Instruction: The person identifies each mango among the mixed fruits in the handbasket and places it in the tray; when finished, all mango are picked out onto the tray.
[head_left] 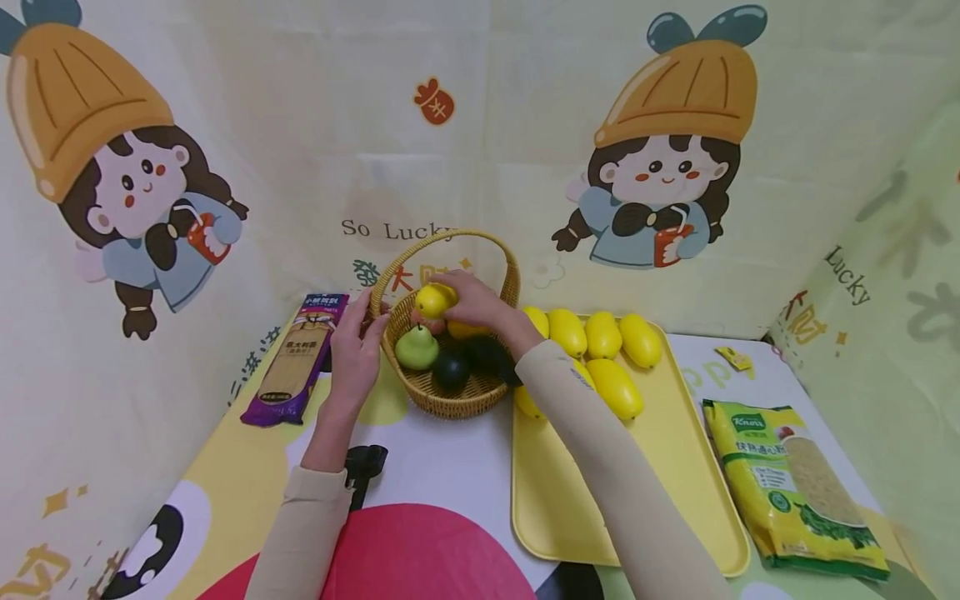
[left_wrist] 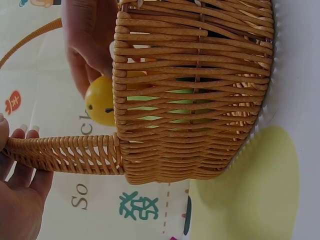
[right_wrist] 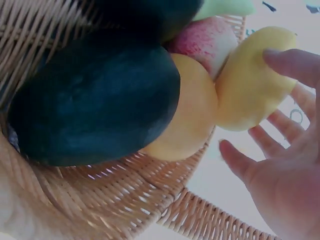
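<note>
A wicker basket (head_left: 457, 406) stands on the table, its arched handle (left_wrist: 70, 154) held on the left side by my left hand (head_left: 356, 348). My right hand (head_left: 480, 300) reaches over the basket and holds a yellow mango (right_wrist: 252, 82) at the far rim, the thumb across its near side and the fingers beyond it. Inside lie a green pear (head_left: 417, 347), a pinkish peach (right_wrist: 207, 45), an orange-yellow fruit (right_wrist: 187, 112) and dark green oval fruits (right_wrist: 100, 100). The right forearm hides part of the basket's right side.
A yellow tray (head_left: 570, 500) to the right carries several yellow mangoes (head_left: 615, 389). Right of it lie a Knorr bag (head_left: 795, 492) and a small yellow packet (head_left: 733, 358). A purple pasta packet (head_left: 296, 358) lies on the left; a black object (head_left: 365, 467) is beside my left wrist.
</note>
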